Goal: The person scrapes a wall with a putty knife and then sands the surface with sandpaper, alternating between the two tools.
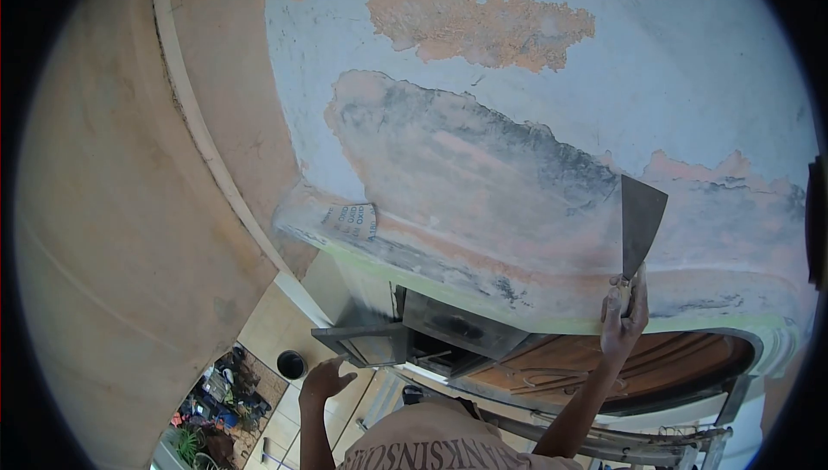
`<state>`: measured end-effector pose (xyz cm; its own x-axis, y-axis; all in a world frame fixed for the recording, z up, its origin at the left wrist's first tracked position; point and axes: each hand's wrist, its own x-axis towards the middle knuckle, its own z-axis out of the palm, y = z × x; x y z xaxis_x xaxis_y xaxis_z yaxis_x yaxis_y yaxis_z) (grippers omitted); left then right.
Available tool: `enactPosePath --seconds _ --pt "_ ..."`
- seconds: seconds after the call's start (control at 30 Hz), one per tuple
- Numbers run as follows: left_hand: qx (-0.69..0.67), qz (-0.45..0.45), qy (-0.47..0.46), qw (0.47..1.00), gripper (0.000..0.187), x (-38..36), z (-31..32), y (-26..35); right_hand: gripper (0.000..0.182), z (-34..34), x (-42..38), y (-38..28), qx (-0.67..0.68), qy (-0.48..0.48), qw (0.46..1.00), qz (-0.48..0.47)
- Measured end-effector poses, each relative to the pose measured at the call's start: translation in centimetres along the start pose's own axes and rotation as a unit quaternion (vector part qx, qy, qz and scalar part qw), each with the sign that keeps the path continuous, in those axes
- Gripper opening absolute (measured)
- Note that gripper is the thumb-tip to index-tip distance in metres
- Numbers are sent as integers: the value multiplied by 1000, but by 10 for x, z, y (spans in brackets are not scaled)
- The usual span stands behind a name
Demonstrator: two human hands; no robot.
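Note:
My right hand (624, 315) is wrapped round the handle of a wide scraper (642, 220). The scraper's blade points up against the wall, at the right end of a grey and pink bare patch (448, 159) where the pale blue paint is gone. My left hand (328, 379) hangs low near the open window pane, its fingers apart and holding nothing. A piece of sandpaper (352, 221) with printed letters lies on the ledge at the left end of the patch.
Below the ledge are an open window pane (366, 346) and an arched wooden frame (604, 371). A metal rail structure (604, 444) stands at the lower right. Far down on the tiled floor are a black bucket (291, 365), plants (187, 444) and piled items (226, 397).

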<state>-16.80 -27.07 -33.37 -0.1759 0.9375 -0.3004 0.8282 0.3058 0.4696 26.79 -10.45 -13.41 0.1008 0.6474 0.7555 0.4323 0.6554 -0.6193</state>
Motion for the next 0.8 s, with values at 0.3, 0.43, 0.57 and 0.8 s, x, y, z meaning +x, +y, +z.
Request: enactPosePath --seconds 0.3,0.43,0.57,0.8 --pt "-175 386 199 884 57 49 -149 185 47 6 1 -5 39 61 997 -19" --pt "-47 467 483 739 65 93 -228 278 48 2 0 7 -28 58 995 -79" --pt "49 443 593 671 76 108 -276 362 47 2 -1 11 -60 84 991 -89" --pt "122 552 543 621 82 108 -258 432 49 4 -1 11 -61 135 985 -83"
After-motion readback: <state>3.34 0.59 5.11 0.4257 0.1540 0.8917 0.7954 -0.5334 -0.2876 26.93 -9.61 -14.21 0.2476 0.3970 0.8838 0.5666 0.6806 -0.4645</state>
